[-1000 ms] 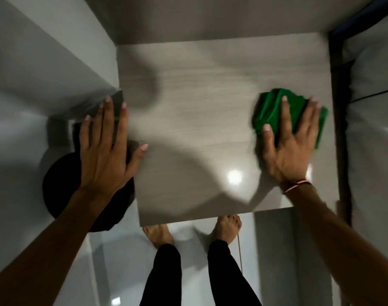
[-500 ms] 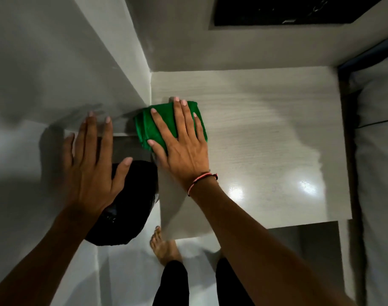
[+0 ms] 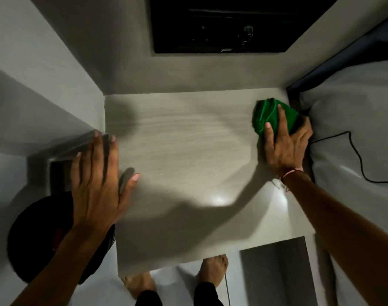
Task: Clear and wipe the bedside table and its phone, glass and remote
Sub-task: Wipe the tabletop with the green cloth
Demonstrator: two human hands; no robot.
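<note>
Cloth now far-right, seemingly pressed.

Table: pale wood-grain laminate, smooth, semi-gloss, two bright glare spots near the front edge. Cloth: green woven fabric, soft, crumpled, matt. Bed sheet: white cloth, matt. Floor: glossy, reflective.

We see a dim room; glare spots shine on the pale wood-grain bedside tabletop, arm shadows cross it, and wide-angle edges bend and blur.
</note>
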